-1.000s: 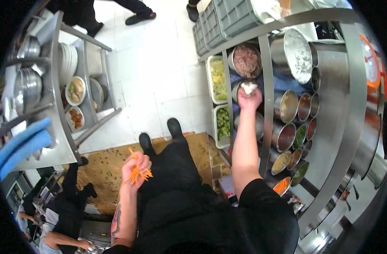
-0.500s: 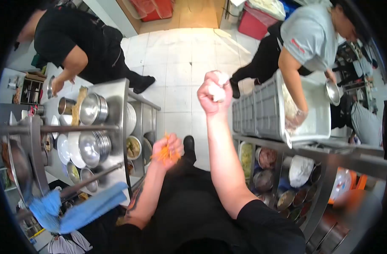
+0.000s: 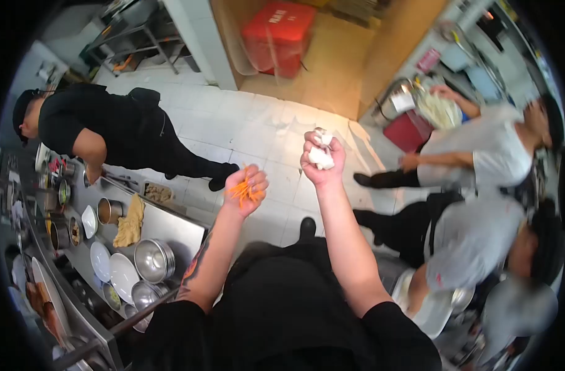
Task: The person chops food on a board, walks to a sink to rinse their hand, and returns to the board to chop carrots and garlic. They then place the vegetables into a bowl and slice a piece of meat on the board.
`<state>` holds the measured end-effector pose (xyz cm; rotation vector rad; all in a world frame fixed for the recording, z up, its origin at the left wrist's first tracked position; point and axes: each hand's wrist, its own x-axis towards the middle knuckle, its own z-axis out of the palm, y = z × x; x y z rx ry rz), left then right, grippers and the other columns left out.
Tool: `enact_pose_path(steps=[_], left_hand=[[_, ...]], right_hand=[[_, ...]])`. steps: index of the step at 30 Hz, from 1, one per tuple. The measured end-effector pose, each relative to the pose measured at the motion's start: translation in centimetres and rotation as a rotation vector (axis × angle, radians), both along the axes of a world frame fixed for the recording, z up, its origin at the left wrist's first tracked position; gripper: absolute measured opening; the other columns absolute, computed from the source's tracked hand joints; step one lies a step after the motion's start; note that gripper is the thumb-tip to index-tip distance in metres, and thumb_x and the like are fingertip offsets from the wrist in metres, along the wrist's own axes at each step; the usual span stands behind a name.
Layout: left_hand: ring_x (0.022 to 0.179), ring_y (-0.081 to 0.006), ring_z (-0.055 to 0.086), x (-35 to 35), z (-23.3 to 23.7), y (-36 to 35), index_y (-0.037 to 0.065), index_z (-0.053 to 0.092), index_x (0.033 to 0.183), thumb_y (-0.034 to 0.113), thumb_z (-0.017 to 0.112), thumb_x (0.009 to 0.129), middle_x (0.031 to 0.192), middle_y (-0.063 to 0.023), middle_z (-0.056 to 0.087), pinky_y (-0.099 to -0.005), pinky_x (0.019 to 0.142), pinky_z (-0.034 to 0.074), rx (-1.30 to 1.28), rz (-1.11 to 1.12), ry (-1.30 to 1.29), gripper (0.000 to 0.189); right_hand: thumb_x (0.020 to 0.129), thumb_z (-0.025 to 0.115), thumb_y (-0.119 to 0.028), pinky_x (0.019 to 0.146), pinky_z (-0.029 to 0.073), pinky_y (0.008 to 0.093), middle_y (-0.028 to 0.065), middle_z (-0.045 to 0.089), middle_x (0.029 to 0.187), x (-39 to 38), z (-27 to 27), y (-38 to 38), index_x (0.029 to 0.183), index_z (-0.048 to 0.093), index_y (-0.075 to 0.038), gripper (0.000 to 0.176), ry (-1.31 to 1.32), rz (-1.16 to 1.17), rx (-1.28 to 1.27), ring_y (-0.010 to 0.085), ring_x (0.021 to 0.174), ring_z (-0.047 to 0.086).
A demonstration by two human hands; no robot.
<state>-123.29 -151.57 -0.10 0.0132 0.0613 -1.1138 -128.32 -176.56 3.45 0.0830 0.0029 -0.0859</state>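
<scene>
My left hand (image 3: 256,187) is closed around a bunch of thin orange strips that look like shredded carrot (image 3: 239,190), with ends poking out between the fingers. To its right and slightly higher, my right hand (image 3: 327,174) is curled round soft white pieces of food (image 3: 320,158) whose kind I cannot make out. Both hands are up in front of me over the tiled floor, apart from each other and touching no surface.
On the left is a steel counter (image 3: 182,230) with stacked metal bowls (image 3: 154,260), white plates (image 3: 123,275) and a yellow cloth (image 3: 130,221). A person in black (image 3: 122,130) leans over it. People in grey shirts (image 3: 480,238) work at the right near a white tub (image 3: 432,314). A red box (image 3: 279,37) stands ahead.
My view has moved forward and turned along the aisle. Both hands keep their holds, and the left has risen. Another person in a light shirt has come into view at the right.
</scene>
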Motion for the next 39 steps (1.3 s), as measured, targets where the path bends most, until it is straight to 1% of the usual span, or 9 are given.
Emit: enact_pose_path(steps=[8, 11, 16, 21, 24, 27, 28, 34, 39], left_hand=[[0.069, -0.016, 0.044, 13.2, -2.8, 5.3, 0.013, 0.049, 0.086, 0.018, 0.049, 0.101, 0.077, -0.0004, 0.046, -0.031, 0.061, 0.041, 0.018, 0.454, 0.084, 0.016], [0.069, -0.0163, 0.044, 23.6, -3.7, 5.4, 0.013, 0.048, 0.085, 0.017, 0.048, 0.1, 0.076, -0.0009, 0.046, -0.0307, 0.06, 0.041, 0.022, 0.515, 0.086, 0.016], [0.069, -0.0175, 0.046, 45.6, -1.2, 4.9, 0.013, 0.049, 0.083, 0.016, 0.046, 0.099, 0.076, -0.002, 0.047, -0.03, 0.058, 0.043, -0.06, 0.532, -0.008, 0.016], [0.069, -0.0157, 0.044, 61.1, 3.3, 10.1, 0.013, 0.047, 0.084, 0.015, 0.045, 0.101, 0.074, -0.0004, 0.046, -0.0298, 0.057, 0.043, 0.012, 0.674, -0.074, 0.018], [0.069, -0.0156, 0.044, 68.1, 2.5, 14.9, 0.013, 0.047, 0.084, 0.014, 0.045, 0.101, 0.074, 0.0, 0.045, -0.0293, 0.056, 0.042, 0.066, 0.795, -0.102, 0.017], [0.069, -0.0164, 0.044, 70.2, 0.9, 18.9, 0.014, 0.047, 0.083, 0.015, 0.045, 0.1, 0.074, -0.0007, 0.042, -0.0294, 0.055, 0.042, 0.164, 0.949, -0.052, 0.017], [0.068, -0.0168, 0.044, 70.8, 0.1, 20.2, 0.014, 0.046, 0.082, 0.016, 0.046, 0.1, 0.074, -0.001, 0.041, -0.0294, 0.054, 0.042, 0.178, 1.001, -0.02, 0.018], [0.065, -0.0173, 0.043, 72.1, -0.4, 24.5, 0.01, 0.047, 0.082, 0.017, 0.056, 0.097, 0.071, -0.0035, 0.043, -0.0285, 0.052, 0.04, 0.225, 1.282, 0.061, 0.019], [0.067, -0.0186, 0.046, 80.2, -3.4, 35.2, 0.011, 0.046, 0.081, 0.013, 0.052, 0.097, 0.073, -0.004, 0.045, -0.029, 0.053, 0.043, 0.193, 1.609, 0.086, 0.017]], right_hand=[[0.094, 0.054, -0.019, 0.057, 0.035, 0.0304, 0.0013, 0.048, 0.067, 32.5, 3.2, 2.0, 0.081, 0.062, -0.009, 0.017, -0.138, 0.351, 0.179, 0.0153, 0.062, 0.04], [0.093, 0.054, -0.02, 0.062, 0.037, 0.0343, 0.0003, 0.047, 0.065, 44.5, 5.0, 5.5, 0.081, 0.061, -0.009, 0.017, 0.003, 0.297, 0.201, 0.0161, 0.063, 0.042], [0.093, 0.049, -0.02, 0.084, 0.059, 0.0474, 0.0037, 0.052, 0.067, 61.8, 7.8, 11.6, 0.081, 0.059, -0.006, 0.021, 0.033, 0.369, 0.236, 0.02, 0.068, 0.055], [0.093, 0.049, -0.022, 0.067, 0.061, 0.0391, 0.0085, 0.061, 0.079, 77.5, 10.9, 18.1, 0.085, 0.061, -0.005, 0.023, 0.138, 0.639, 0.28, 0.0234, 0.074, 0.062], [0.094, 0.048, -0.02, 0.065, 0.061, 0.0339, 0.0107, 0.067, 0.099, 88.5, 9.2, 22.5, 0.096, 0.063, -0.002, 0.023, 0.06, 0.934, 0.083, 0.025, 0.084, 0.067], [0.096, 0.048, -0.021, 0.065, 0.062, 0.0346, 0.0115, 0.07, 0.105, 97.1, 5.9, 27.5, 0.102, 0.067, -0.003, 0.027, 0.128, 1.033, -0.186, 0.0246, 0.089, 0.07], [0.095, 0.052, -0.017, 0.061, 0.059, 0.0327, 0.0074, 0.071, 0.092, 99.7, 5.9, 29.6, 0.099, 0.067, -0.008, 0.018, 0.191, 1.032, -0.305, 0.0233, 0.077, 0.069], [0.095, 0.06, -0.018, 0.054, 0.052, 0.0292, 0.0046, 0.067, 0.083, 115.0, 1.1, 45.0, 0.099, 0.064, -0.013, 0.007, 0.216, 1.149, -0.705, 0.0184, 0.069, 0.064], [0.103, 0.061, -0.038, 0.047, 0.043, 0.027, 0.0016, 0.062, 0.076, 131.1, 2.0, 59.9, 0.093, 0.061, -0.016, 0.024, 0.04, 1.288, -0.718, 0.0148, 0.062, 0.058]])
